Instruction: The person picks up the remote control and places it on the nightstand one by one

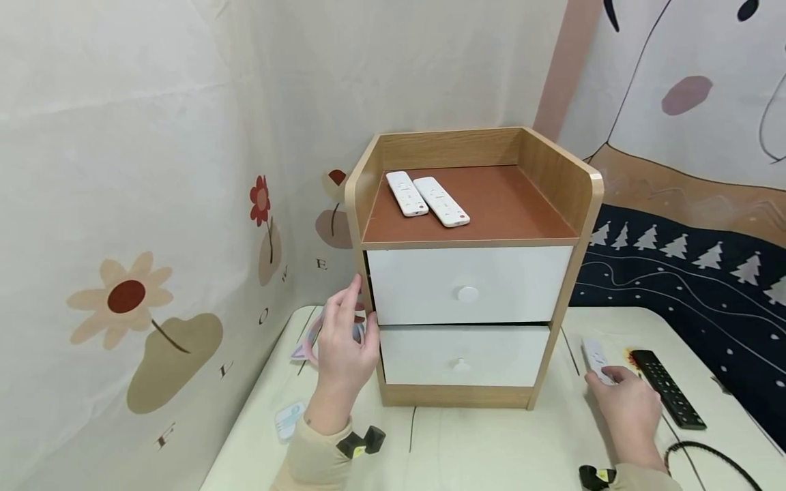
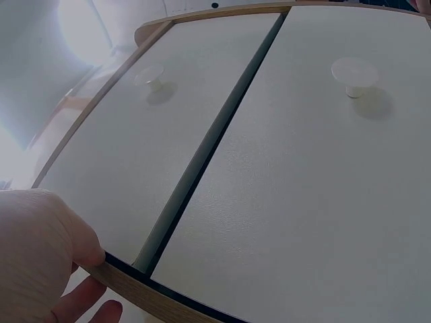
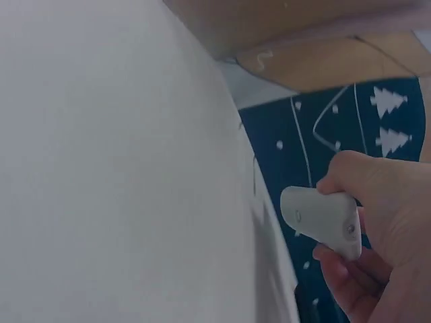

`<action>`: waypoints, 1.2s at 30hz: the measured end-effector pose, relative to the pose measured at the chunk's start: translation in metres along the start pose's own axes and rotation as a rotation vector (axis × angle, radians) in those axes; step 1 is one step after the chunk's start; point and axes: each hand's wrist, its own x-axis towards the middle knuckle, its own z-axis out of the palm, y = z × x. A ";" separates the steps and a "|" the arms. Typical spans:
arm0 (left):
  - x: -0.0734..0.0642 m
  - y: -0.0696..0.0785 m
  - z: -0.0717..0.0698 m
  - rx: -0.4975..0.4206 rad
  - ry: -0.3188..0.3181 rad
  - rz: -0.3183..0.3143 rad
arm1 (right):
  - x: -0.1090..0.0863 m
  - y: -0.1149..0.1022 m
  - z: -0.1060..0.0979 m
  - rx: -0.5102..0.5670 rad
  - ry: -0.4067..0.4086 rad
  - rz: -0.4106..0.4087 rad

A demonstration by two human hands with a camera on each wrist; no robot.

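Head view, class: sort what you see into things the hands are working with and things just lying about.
In hand:
left hand grips the cabinet at its side edge
right hand holds a white remote

Lying about:
two white remotes on the cabinet top
black remote
black cable
small card

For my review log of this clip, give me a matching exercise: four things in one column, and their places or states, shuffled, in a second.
Things:
1. two white remotes
2. black remote
3. right hand
4. left hand

Places or states:
A. lies on the table, right of the cabinet
B. grips the cabinet's left front edge
C. side by side on the cabinet's brown top
D. holds a white remote

Pairs: 1-C, 2-A, 3-D, 4-B
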 end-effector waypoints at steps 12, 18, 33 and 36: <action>-0.001 0.000 0.000 -0.012 -0.002 -0.030 | -0.002 -0.033 -0.021 0.011 0.055 -0.112; -0.001 0.003 0.000 -0.015 -0.003 -0.027 | -0.003 -0.057 -0.040 0.021 0.126 -0.156; 0.000 0.002 -0.001 -0.011 0.004 -0.021 | 0.005 -0.127 -0.098 0.129 0.356 -0.350; 0.000 0.002 0.000 -0.010 0.005 -0.023 | 0.005 -0.137 -0.107 0.150 0.405 -0.395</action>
